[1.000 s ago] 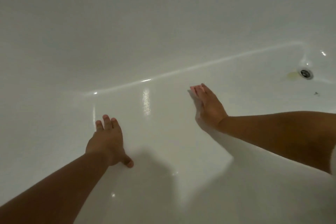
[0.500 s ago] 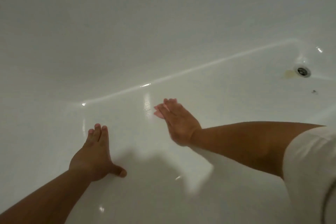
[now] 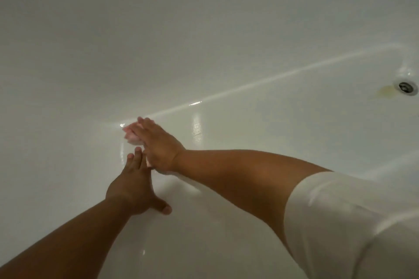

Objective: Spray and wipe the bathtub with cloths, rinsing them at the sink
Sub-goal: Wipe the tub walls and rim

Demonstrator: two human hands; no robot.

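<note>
Right hand (image 3: pixel 158 147), fingers flat, presses pink cloth (image 3: pixel 130 135) on tub (image 3: pixel 249 131) floor (by far wall's foot); left hand (image 3: pixel 133 190), splayed flat, rests just beside. Drain (image 3: pixel 405 86) far right.

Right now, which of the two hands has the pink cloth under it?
The right hand, the farther one: the pink cloth peeks out from under it as it presses flat. The left hand rests bare on the bathtub, holding nothing.

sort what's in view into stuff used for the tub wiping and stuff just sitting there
In the job: glossy white bathtub; small pink cloth; right hand pressing it flat; left hand resting on the tub floor.
Just there: round metal drain; yellowish stain beside it; white fabric sleeve.
</note>
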